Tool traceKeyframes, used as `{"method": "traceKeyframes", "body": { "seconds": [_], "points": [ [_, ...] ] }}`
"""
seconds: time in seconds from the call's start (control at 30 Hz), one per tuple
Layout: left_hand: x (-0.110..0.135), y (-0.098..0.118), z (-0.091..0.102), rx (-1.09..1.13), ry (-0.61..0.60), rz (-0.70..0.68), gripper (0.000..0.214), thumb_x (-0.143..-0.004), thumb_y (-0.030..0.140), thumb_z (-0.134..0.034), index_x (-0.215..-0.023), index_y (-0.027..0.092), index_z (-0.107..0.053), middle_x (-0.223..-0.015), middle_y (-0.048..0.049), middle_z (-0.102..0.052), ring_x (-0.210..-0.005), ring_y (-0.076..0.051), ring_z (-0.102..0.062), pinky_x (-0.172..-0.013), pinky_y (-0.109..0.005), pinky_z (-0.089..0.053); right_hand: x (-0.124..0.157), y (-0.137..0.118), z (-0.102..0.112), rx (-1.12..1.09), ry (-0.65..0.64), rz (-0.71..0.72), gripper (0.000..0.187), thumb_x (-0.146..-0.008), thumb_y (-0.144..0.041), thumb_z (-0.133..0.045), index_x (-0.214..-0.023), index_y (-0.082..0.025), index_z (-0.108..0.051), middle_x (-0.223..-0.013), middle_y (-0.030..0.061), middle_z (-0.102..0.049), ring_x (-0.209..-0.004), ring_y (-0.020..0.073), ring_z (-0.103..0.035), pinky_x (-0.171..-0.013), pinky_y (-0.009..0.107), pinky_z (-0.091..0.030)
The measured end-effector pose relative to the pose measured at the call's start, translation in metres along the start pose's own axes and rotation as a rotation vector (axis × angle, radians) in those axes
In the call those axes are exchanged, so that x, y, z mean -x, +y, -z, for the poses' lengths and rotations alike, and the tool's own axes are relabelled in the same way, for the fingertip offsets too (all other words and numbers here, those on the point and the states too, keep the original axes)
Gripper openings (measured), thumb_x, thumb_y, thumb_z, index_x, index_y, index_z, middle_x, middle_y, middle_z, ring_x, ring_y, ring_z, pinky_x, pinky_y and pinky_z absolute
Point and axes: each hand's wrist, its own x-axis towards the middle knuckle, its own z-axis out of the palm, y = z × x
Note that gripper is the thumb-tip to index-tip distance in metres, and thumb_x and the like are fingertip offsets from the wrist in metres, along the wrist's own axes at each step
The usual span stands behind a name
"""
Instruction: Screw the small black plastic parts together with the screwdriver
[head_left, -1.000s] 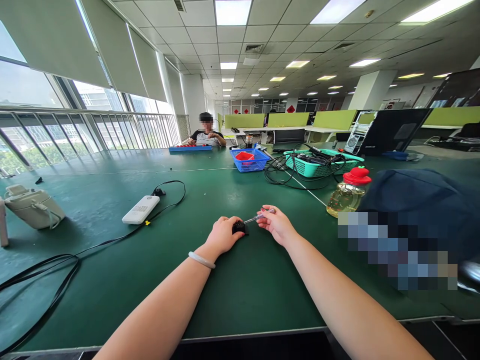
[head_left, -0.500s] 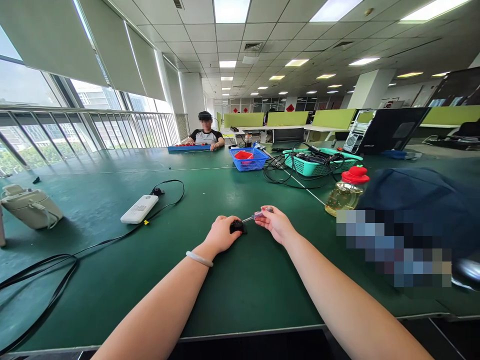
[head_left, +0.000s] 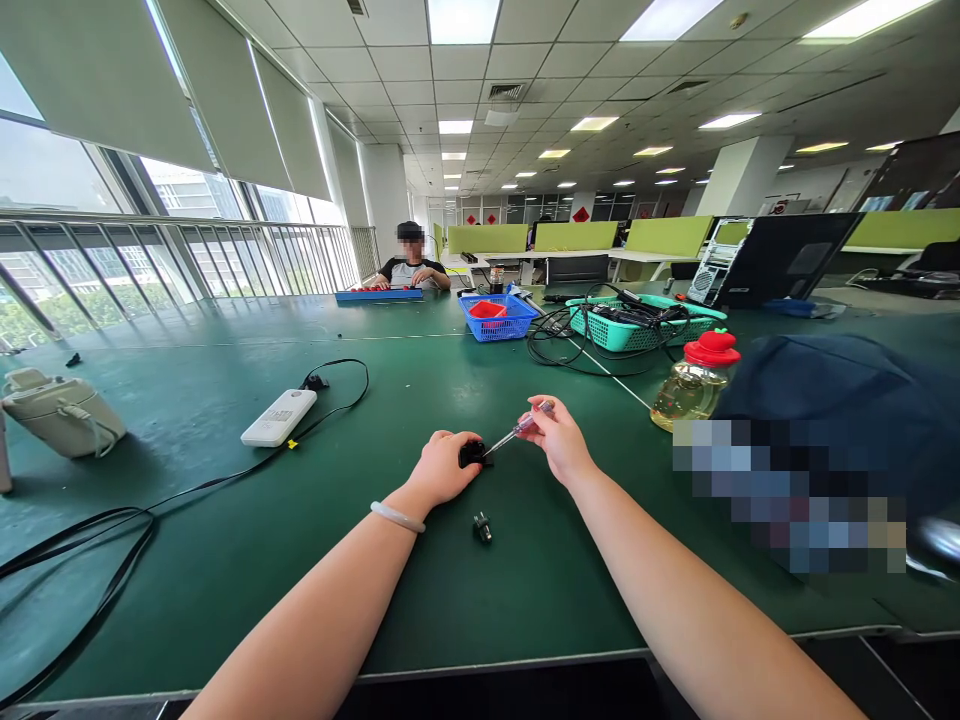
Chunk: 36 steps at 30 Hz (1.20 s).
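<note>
My left hand (head_left: 442, 467) is closed over a small black part (head_left: 472, 455) and presses it to the green table (head_left: 225, 560). In my right hand (head_left: 559, 440) is a small screwdriver (head_left: 517, 428) with a clear pinkish handle. Its tip slants down onto the black part. A second small black piece (head_left: 481, 526) lies loose on the table just in front of my hands.
A white power bank (head_left: 280, 417) with a black cable (head_left: 150, 510) lies to the left, a beige bag (head_left: 64, 412) further left. An oil bottle with a red cap (head_left: 694, 383) and a dark cloth (head_left: 832, 400) sit to the right. Blue (head_left: 499, 320) and teal (head_left: 641, 325) baskets stand behind. A person (head_left: 411, 262) sits at the far end.
The screwdriver handle has risen, so the tool now slants down onto the part. A small black piece has appeared on the table in front of my hands.
</note>
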Motion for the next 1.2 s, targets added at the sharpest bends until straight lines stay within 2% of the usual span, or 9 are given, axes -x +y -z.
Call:
{"method": "traceKeyframes", "body": {
  "seconds": [0.17, 0.33, 0.47, 0.57, 0.73, 0.87, 1.07, 1.13, 1.2],
  "points": [
    [0.0, 0.001, 0.001, -0.017, -0.012, 0.016, 0.045, -0.08, 0.024, -0.066, -0.125, 0.024, -0.064, -0.118, -0.0061, -0.07, -0.12, -0.028, -0.054, -0.106, -0.04, -0.044, 0.013, -0.006, -0.006, 0.364, -0.182, 0.384, 0.023, -0.086, -0.038, -0.058, -0.106, -0.026, -0.055, -0.079, 0.0001, -0.066, -0.078, 0.0192, -0.065, -0.081, 0.038, -0.054],
    [0.0, -0.002, 0.002, -0.02, -0.032, -0.009, 0.05, -0.08, 0.019, -0.066, -0.13, 0.023, -0.062, -0.121, -0.0055, -0.07, -0.12, -0.027, -0.055, -0.107, -0.04, -0.044, 0.026, -0.011, -0.016, 0.638, -0.371, 0.568, 0.034, -0.093, -0.022, -0.045, -0.126, -0.027, -0.051, -0.087, 0.0014, -0.066, -0.08, 0.0175, -0.064, -0.083, 0.035, -0.052],
    [0.0, -0.006, 0.002, -0.042, -0.05, -0.052, 0.055, -0.08, 0.012, -0.063, -0.134, 0.022, -0.059, -0.123, -0.005, -0.069, -0.119, -0.027, -0.055, -0.106, -0.039, -0.043, 0.031, -0.01, -0.022, 0.685, -0.402, 0.62, 0.043, -0.094, -0.018, -0.041, -0.135, -0.028, -0.046, -0.095, 0.003, -0.068, -0.084, 0.0171, -0.066, -0.085, 0.035, -0.053],
    [0.001, -0.007, 0.003, -0.051, -0.041, -0.068, 0.054, -0.08, 0.013, -0.064, -0.134, 0.022, -0.059, -0.12, -0.0057, -0.07, -0.116, -0.026, -0.058, -0.104, -0.038, -0.045, 0.035, -0.01, -0.024, 0.63, -0.389, 0.629, 0.036, -0.094, -0.02, -0.043, -0.128, -0.029, -0.052, -0.098, 0.0036, -0.069, -0.087, 0.0179, -0.067, -0.086, 0.035, -0.053],
    [0.001, -0.005, 0.005, -0.046, -0.034, -0.067, 0.05, -0.08, 0.02, -0.068, -0.13, 0.023, -0.061, -0.108, -0.0072, -0.072, -0.101, -0.026, -0.065, -0.091, -0.037, -0.051, 0.042, -0.012, -0.029, 0.48, -0.392, 0.547, 0.025, -0.093, -0.027, -0.051, -0.117, -0.03, -0.059, -0.1, 0.0031, -0.071, -0.093, 0.0198, -0.069, -0.092, 0.038, -0.052],
    [0.0, -0.005, 0.004, -0.047, -0.038, -0.082, 0.039, -0.08, 0.022, -0.069, -0.119, 0.024, -0.065, -0.099, -0.0049, -0.072, -0.093, -0.025, -0.066, -0.086, -0.035, -0.052, 0.044, -0.012, -0.035, 0.552, -0.437, 0.55, 0.021, -0.09, -0.026, -0.054, -0.108, -0.031, -0.063, -0.096, 0.002, -0.071, -0.089, 0.0204, -0.067, -0.089, 0.037, -0.053],
    [0.001, -0.006, 0.003, -0.013, -0.032, -0.098, 0.027, -0.081, 0.02, -0.067, -0.107, 0.021, -0.067, -0.1, -0.005, -0.072, -0.091, -0.023, -0.066, -0.083, -0.033, -0.052, 0.05, -0.016, -0.04, 0.625, -0.473, 0.617, 0.023, -0.09, -0.022, -0.052, -0.107, -0.032, -0.065, -0.095, 0.0014, -0.071, -0.085, 0.0199, -0.067, -0.083, 0.035, -0.054],
    [0.001, -0.005, 0.004, -0.015, -0.033, -0.108, 0.031, -0.082, 0.02, -0.066, -0.113, 0.022, -0.067, -0.101, -0.0048, -0.072, -0.093, -0.023, -0.066, -0.086, -0.034, -0.051, 0.05, -0.018, -0.038, 0.614, -0.441, 0.65, 0.021, -0.09, -0.023, -0.053, -0.106, -0.031, -0.065, -0.094, 0.0015, -0.072, -0.085, 0.0202, -0.068, -0.084, 0.035, -0.054],
    [0.002, -0.004, 0.006, -0.008, -0.041, -0.11, 0.041, -0.081, 0.019, -0.066, -0.122, 0.023, -0.064, -0.107, -0.0056, -0.072, -0.098, -0.024, -0.066, -0.091, -0.035, -0.051, 0.05, -0.019, -0.035, 0.572, -0.344, 0.688, 0.019, -0.091, -0.025, -0.054, -0.107, -0.03, -0.063, -0.094, 0.0021, -0.072, -0.086, 0.0203, -0.069, -0.086, 0.035, -0.053]
  ]
}}
